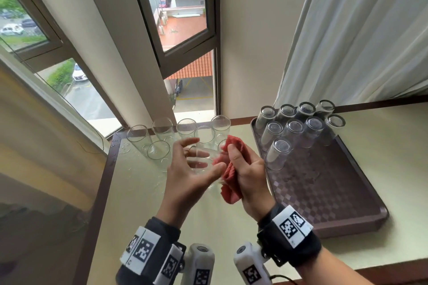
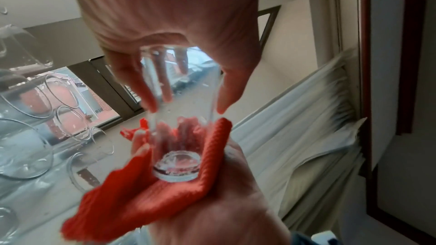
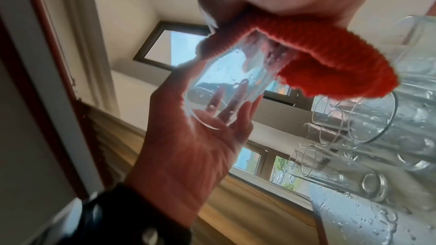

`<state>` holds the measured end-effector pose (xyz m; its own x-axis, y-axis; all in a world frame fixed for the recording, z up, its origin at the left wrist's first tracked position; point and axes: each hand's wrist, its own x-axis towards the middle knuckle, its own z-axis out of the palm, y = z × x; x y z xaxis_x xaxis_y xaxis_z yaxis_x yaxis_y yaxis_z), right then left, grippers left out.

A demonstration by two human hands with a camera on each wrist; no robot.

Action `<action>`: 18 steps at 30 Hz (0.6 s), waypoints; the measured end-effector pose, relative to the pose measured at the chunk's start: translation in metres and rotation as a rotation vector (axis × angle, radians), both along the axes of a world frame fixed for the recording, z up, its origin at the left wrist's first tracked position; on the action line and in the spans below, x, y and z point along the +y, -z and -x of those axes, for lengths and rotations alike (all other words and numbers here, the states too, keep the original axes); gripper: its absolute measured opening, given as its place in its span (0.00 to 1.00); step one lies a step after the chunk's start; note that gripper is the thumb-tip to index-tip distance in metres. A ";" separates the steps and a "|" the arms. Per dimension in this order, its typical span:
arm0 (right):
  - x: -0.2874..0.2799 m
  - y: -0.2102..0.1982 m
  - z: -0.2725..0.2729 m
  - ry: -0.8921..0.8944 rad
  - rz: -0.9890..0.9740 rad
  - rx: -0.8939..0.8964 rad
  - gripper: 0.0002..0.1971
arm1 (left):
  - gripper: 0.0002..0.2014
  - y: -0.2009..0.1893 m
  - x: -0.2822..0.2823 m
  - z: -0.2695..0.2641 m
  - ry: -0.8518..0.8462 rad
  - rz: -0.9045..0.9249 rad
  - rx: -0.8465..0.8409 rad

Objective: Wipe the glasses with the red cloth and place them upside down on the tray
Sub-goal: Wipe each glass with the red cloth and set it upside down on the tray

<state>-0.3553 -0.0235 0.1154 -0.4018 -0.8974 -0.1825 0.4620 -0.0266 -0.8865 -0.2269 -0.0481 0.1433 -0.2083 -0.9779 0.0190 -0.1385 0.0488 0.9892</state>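
Between the two hands, above the near middle of the counter (image 1: pixel 143 192), a clear glass (image 1: pixel 203 159) is held roughly level, its long axis running left to right. Its open mouth is turned toward the left hand (image 1: pixel 190 169), whose fingers (image 2: pixel 141 88) and thumb are curled round the wall near the rim, so that the glass is pinched there. Its thick base is seated in the red cloth (image 1: pixel 231 176), which is cupped and gripped by the right hand (image 1: pixel 247 169); in the left wrist view the cloth is seen wrapped round the lower part of the wall, with the fingertips of the right hand pressed into it. The wiping of this glass is judged to be under way, not finished: droplets can be made out on the wall in the right wrist view. To the right of the hands, just beside the right wrist, the brown tray (image 1: pixel 335 203) is set on the counter, with nine inverted glasses (image 1: pixel 294 129) standing in rows at its far end and one row begun nearer. The right hand is the nearer to the tray, but it carries the cloth; the mouth faces away from the tray, so the glass would have to be swung mouth down before it is set there. Behind the hands, toward the window, several upright glasses (image 1: pixel 162 129) are left standing on the wet counter.
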 end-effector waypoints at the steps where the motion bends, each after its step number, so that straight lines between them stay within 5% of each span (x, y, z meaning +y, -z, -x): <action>1: 0.000 -0.001 0.002 -0.016 -0.034 -0.091 0.10 | 0.40 0.002 0.001 -0.001 -0.001 0.043 0.014; 4: -0.001 -0.004 0.006 -0.067 -0.055 -0.287 0.16 | 0.44 0.009 0.006 0.001 -0.039 0.109 0.096; 8: -0.004 -0.012 0.002 -0.108 -0.051 -0.441 0.22 | 0.48 0.013 0.006 0.007 -0.070 -0.036 0.395; 18: -0.007 -0.005 0.010 -0.072 -0.143 -0.457 0.12 | 0.42 0.022 0.003 0.010 -0.001 0.026 0.246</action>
